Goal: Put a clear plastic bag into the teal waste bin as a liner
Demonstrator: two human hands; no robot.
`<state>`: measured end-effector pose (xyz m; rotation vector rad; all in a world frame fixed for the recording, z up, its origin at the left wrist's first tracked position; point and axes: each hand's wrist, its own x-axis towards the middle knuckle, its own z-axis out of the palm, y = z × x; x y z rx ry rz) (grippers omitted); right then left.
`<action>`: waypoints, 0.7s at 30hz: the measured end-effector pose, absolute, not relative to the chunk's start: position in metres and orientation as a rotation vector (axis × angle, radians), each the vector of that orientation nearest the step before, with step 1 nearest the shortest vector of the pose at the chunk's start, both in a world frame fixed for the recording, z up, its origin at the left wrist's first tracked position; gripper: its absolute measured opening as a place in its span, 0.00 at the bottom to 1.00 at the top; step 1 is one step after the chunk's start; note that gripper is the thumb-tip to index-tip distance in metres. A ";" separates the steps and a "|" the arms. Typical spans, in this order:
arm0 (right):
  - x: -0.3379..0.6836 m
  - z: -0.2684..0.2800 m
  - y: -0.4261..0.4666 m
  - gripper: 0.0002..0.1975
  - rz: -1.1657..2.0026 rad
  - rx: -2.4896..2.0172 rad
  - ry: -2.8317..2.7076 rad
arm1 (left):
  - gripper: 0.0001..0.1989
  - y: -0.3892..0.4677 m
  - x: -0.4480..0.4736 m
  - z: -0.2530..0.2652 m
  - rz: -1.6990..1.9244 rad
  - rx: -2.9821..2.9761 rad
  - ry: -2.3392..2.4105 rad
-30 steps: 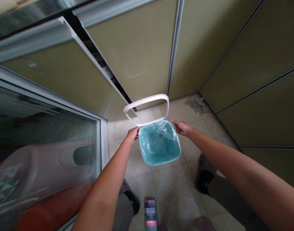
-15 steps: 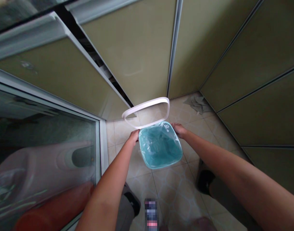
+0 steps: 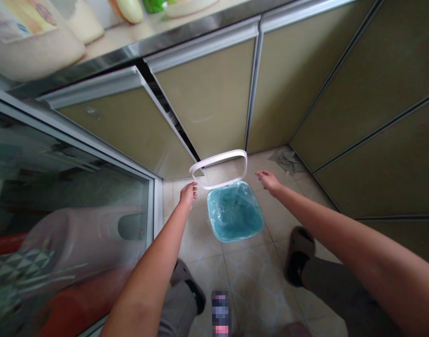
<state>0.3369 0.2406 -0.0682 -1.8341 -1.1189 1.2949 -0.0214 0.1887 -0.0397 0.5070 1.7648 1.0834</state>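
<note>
A teal trash bin (image 3: 235,213) lined with a clear plastic bag (image 3: 225,196) stands on the floor between my feet. Its white rim ring (image 3: 219,157) is tilted up behind the opening. My left hand (image 3: 188,194) is beside the ring's left end, its fingers loosely bent and apart, holding nothing; whether a fingertip touches the ring I cannot tell. To the right of the ring and off the bin, my right hand (image 3: 268,181) hovers with fingers partly extended and nothing in it.
Cabinet doors (image 3: 207,93) line the back, one slightly ajar. A glass sliding door (image 3: 95,206) runs along the left. A grey cloth (image 3: 287,160) lies on the tiled floor by the right panels. Jugs (image 3: 42,51) stand on the counter above.
Both hands have let go of the bin's sides and moved outward, left hand left and right hand right. The view has tilted up, showing more of the counter.
</note>
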 end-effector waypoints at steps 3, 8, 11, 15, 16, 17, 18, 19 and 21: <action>0.335 -0.005 0.255 0.17 1.449 -1.665 -1.207 | 0.23 0.189 -0.022 -0.004 1.114 0.480 1.581; 0.330 0.059 0.237 0.18 1.664 -1.550 -1.294 | 0.25 0.165 -0.009 0.025 1.079 0.487 1.533; 0.337 0.062 0.210 0.16 1.702 -1.586 -1.305 | 0.26 0.142 -0.003 0.023 1.067 0.497 1.565; 0.352 0.041 0.170 0.16 1.727 -1.646 -1.385 | 0.27 0.102 0.002 0.002 0.989 0.643 1.556; 0.356 0.033 0.160 0.18 1.710 -1.683 -1.447 | 0.27 0.090 0.003 -0.006 0.956 0.706 1.568; 0.360 0.024 0.150 0.20 1.668 -1.726 -1.549 | 0.29 0.078 0.003 -0.015 0.916 0.787 1.593; 0.363 0.014 0.140 0.22 1.598 -1.765 -1.694 | 0.31 0.066 0.004 -0.024 0.866 0.886 1.629; 0.366 0.004 0.131 0.24 1.500 -1.789 -1.870 | 0.34 0.055 0.004 -0.033 0.805 1.000 1.665; 0.371 -0.014 0.116 0.29 1.272 -1.779 -2.211 | 0.42 0.034 0.002 -0.048 0.656 1.233 1.721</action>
